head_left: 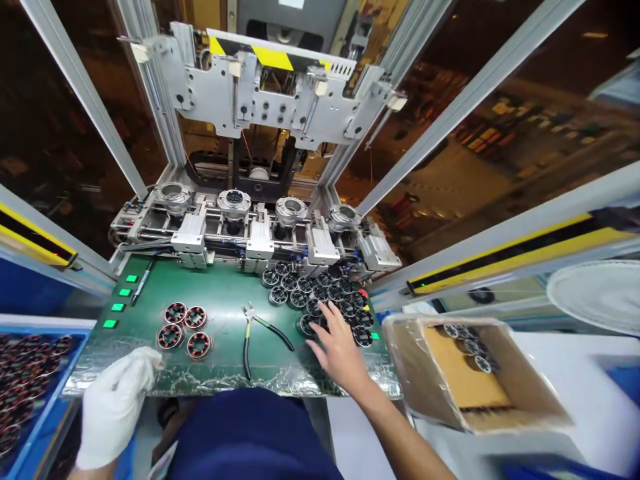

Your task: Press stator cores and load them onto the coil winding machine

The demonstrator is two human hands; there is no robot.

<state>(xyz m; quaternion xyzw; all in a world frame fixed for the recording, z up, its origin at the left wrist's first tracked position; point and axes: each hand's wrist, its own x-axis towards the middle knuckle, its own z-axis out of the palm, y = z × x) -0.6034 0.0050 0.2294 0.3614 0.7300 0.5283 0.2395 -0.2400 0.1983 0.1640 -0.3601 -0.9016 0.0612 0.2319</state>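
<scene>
Our gloved left hand [117, 393] curls on the counter [225, 293] edge, bracing, contents unseen; right hand [340, 350] splays wide over rings [300, 288] heaped at two o'clock.

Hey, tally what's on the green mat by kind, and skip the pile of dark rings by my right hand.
Copper-wound rings: 4
Lit green buttons: 4
Pliers: 1
Black pen: 1
Total: 10
</scene>
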